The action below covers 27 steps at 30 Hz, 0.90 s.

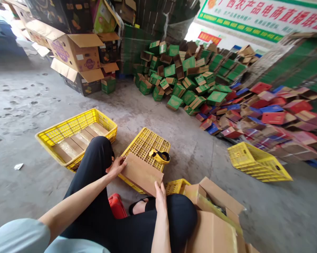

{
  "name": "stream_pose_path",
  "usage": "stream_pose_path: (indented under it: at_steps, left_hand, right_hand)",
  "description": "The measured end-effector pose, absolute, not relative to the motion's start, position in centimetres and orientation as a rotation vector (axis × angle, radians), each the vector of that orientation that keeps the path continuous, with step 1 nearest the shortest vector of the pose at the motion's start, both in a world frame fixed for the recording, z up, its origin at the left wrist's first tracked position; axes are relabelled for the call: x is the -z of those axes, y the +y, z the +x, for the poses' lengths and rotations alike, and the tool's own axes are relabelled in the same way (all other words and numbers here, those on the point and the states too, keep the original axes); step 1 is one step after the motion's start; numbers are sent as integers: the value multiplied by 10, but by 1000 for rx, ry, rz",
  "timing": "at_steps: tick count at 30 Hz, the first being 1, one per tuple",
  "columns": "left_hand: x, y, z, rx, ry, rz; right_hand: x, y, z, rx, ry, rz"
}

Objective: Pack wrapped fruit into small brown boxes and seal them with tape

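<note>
Between my two hands is a brown cardboard box [142,174], tilted over an upturned yellow crate [139,142]. My left hand [117,166] grips its left end, fingers closed on the edge. At the right end my right hand [160,196] holds the near corner, thumb on the upper face. The side of the box turned away from me is hidden. A yellow and black tape dispenser [160,156] lies on the upturned crate, just beyond the box, touched by neither hand.
Left of my knee, a yellow crate [76,123] holds several taped brown boxes [80,140]. Open cartons [213,228] stand by my right knee. Another yellow crate [258,161] is on the floor at right. Green boxes [174,102] and red and blue boxes [273,117] lie heaped behind.
</note>
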<state>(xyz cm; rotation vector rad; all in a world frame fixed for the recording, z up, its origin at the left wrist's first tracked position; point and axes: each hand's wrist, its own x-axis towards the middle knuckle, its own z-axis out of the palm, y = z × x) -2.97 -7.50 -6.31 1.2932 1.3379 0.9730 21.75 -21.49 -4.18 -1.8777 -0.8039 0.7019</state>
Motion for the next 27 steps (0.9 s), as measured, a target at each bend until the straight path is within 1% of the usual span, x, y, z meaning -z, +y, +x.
stream_pose_path:
  at_steps: [3, 6, 10, 12, 15, 21, 27]
  left_hand:
    - [69, -77, -25, -963, 1358, 1414]
    - [77, -85, -22, -930, 1395, 1716]
    - [85, -100, -19, -845, 1404, 2118]
    - [86, -105, -16, -825, 1388, 2240]
    - [83, -109, -11, -805, 1337, 2388]
    - [78, -115, 5, -762, 1244, 2576]
    - [75, -122, 16, -735, 1192, 2626]
  right_hand:
    - [47, -208, 221, -626, -790, -1978]
    - [51, -205, 215, -511, -852, -2044]
    - [54, -209, 192, -165, -1202, -2247]
    - [53, -212, 185, -56, -1313, -2369]
    - [49, -212, 183, -10, -1409, -2458]
    - [49, -206, 183, 53, -1522, -2438]
    - [57, -194, 168, -18, -1607, -2374]
